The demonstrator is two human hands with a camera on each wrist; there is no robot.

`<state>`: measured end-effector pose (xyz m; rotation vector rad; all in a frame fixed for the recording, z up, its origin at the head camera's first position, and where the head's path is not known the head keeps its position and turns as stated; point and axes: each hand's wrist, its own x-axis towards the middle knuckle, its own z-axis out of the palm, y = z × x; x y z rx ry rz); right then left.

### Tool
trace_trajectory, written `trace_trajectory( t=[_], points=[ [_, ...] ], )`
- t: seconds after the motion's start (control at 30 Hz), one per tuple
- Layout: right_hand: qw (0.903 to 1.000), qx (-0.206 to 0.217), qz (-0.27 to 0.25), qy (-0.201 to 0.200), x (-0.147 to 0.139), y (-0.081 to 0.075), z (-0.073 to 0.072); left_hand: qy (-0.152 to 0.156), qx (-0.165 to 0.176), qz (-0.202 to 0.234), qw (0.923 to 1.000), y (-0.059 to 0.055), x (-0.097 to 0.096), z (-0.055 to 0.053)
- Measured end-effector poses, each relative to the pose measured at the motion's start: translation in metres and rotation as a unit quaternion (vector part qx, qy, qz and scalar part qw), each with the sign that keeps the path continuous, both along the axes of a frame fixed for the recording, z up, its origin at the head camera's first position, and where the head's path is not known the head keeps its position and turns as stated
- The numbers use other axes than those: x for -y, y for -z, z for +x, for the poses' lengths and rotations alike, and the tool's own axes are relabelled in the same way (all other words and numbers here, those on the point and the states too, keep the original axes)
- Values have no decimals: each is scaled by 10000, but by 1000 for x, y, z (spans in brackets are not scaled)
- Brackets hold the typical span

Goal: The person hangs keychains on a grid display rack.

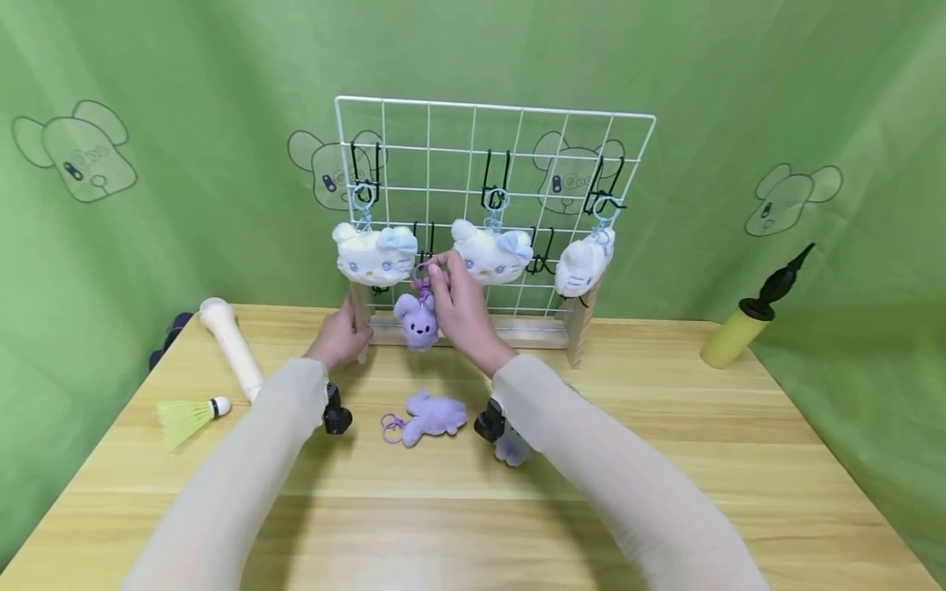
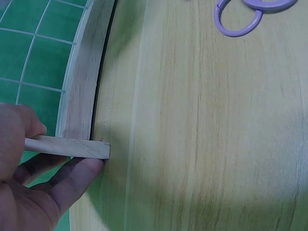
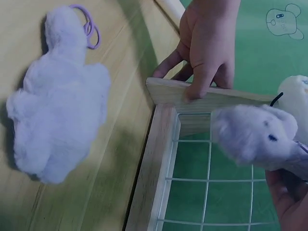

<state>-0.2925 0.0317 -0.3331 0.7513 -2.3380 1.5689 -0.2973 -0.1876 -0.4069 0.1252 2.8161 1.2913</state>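
Hanging below right fingers (image 1: 442, 287) is a purple plush (image 1: 420, 322).

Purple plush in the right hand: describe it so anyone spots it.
Find the white wire grid on the table. Low in front of its left half, the right hand holds a small purple plush keychain, its face showing. It's purple, unlike the white plush heads hanging from the grid, and held up, unlike the lavender plush lying on the table.
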Motion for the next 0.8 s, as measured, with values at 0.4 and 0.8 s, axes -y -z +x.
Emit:
trace_trajectory(
  t=[0.4,0.8],
  points=[
    [9994,98,309,133,1,2,-3,-17,97,-70,9999,2,4,-2],
    [9937,551,932,274,-23,10,2,-29,107,25,9999,3,3,-3]
  ],
)
